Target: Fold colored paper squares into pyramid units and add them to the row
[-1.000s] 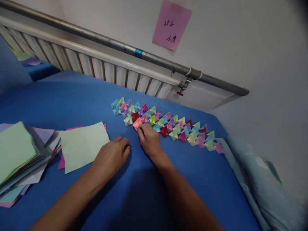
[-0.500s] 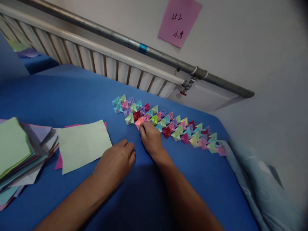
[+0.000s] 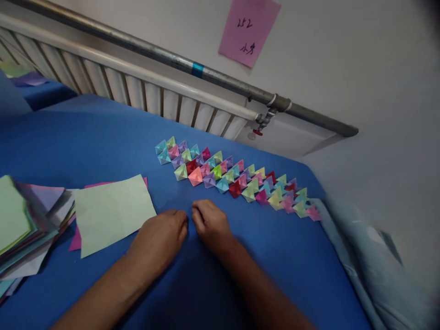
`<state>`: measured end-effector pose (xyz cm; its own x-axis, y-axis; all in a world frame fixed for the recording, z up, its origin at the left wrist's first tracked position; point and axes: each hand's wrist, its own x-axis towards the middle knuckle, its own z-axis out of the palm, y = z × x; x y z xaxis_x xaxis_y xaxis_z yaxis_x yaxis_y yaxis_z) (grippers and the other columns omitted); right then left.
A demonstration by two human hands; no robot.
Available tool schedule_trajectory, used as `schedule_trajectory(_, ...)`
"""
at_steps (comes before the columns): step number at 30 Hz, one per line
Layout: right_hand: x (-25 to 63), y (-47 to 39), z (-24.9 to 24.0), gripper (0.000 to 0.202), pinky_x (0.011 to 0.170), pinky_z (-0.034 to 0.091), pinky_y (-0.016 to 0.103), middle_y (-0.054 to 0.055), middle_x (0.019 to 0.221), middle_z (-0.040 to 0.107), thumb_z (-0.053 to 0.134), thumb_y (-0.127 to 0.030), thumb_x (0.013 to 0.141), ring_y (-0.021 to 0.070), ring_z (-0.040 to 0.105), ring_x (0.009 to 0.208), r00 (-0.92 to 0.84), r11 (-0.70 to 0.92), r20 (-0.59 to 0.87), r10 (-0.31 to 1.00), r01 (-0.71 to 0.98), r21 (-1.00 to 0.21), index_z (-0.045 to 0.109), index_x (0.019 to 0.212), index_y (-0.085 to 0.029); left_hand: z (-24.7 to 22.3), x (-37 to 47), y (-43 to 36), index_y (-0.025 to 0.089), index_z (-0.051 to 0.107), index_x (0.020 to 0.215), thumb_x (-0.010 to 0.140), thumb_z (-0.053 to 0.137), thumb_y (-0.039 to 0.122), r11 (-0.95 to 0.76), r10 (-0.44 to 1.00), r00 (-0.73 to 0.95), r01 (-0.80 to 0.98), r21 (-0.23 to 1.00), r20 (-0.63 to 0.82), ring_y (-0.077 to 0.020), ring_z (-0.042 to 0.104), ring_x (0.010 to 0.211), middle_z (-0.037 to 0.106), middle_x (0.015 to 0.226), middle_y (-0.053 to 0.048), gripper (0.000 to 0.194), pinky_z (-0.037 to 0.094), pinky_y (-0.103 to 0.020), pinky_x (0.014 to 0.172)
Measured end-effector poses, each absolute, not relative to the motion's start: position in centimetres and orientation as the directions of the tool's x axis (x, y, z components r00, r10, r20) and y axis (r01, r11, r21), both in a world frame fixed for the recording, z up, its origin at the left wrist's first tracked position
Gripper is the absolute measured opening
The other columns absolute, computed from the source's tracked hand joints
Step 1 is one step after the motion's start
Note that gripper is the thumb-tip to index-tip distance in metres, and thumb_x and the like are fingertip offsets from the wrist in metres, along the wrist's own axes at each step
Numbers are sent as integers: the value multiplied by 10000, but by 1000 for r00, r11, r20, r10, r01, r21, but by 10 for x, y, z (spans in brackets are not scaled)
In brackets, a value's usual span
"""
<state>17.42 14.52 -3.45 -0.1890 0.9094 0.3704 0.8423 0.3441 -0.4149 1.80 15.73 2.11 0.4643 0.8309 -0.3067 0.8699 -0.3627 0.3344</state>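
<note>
Right hand: while its thumb and fingers close together in a clenched grip, the right hand is just below the paper pieces; anything small inside cannot be seen.
Left hand: the left hand is at 9 o'clock from the right, near it, fingers curled; whether its grip is closed or holds anything, I cannot tell.
Paper pieces: the folded, many-coloured paper pieces sit in close slanting rows on the table, running from about 10 to 3 o'clock of the right hand.
Nearest piece: the coral piece, at 11 o'clock, between a pale green and a purple one, apart from the fingers.
Sheets: at 9 o'clock, a green sheet overlaps a magenta sheet; farther out is the paper stack.
Wall side: radiator at 11 o'clock, valve at 1.
Cloth: pale blue-green cloth, 3 o'clock.
</note>
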Motion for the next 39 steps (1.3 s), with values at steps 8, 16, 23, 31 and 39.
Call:
schedule_trajectory(8, 185, 122, -33, 163, 695, 436, 238, 31, 800, 662, 468, -155, 913, 145, 610, 732, -201, 336, 327, 923, 837, -432, 621, 873, -194, 19, 22, 157, 169, 634, 999, 962, 364, 244, -377, 816, 460, 882, 282, -349, -273, 664, 878, 673, 973, -92, 283, 469, -369, 738)
schedule_trajectory(16, 194, 138, -40, 140, 707, 452, 240, 32, 812, 662, 488, -154, 887, 150, 617, 757, -122, 316, 369, 922, 787, -530, 617, 861, -203, 19, 25, 154, 164, 640, 1024, 956, 366, 232, -406, 818, 475, 876, 259, -324, -272, 668, 877, 679, 976, -101, 290, 478, -365, 738)
schedule_trajectory(23, 193, 141, -37, 147, 711, 445, 234, 15, 801, 655, 493, -131, 860, 143, 607, 754, -58, 266, 378, 924, 806, -528, 611, 830, -213, 21, 26, 147, 138, 642, 1037, 941, 367, 210, -439, 825, 496, 864, 246, -271, -270, 679, 882, 691, 978, -141, 300, 483, -359, 752)
schedule_trajectory(31, 189, 138, -36, 147, 690, 426, 234, 8, 773, 643, 507, -121, 841, 145, 590, 735, -41, 243, 410, 911, 856, -455, 619, 794, -204, 22, 24, 144, 120, 639, 1030, 914, 395, 187, -472, 823, 527, 842, 261, -211, -289, 686, 923, 706, 1007, -165, 279, 483, -362, 765)
schedule_trajectory(39, 187, 136, -38, 138, 686, 423, 226, 9, 756, 638, 513, -126, 824, 144, 584, 727, -5, 241, 450, 893, 851, -467, 615, 773, -203, 18, 23, 144, 119, 636, 1031, 917, 413, 215, -487, 829, 532, 838, 245, -170, -291, 684, 949, 702, 1009, -176, 267, 487, -365, 781)
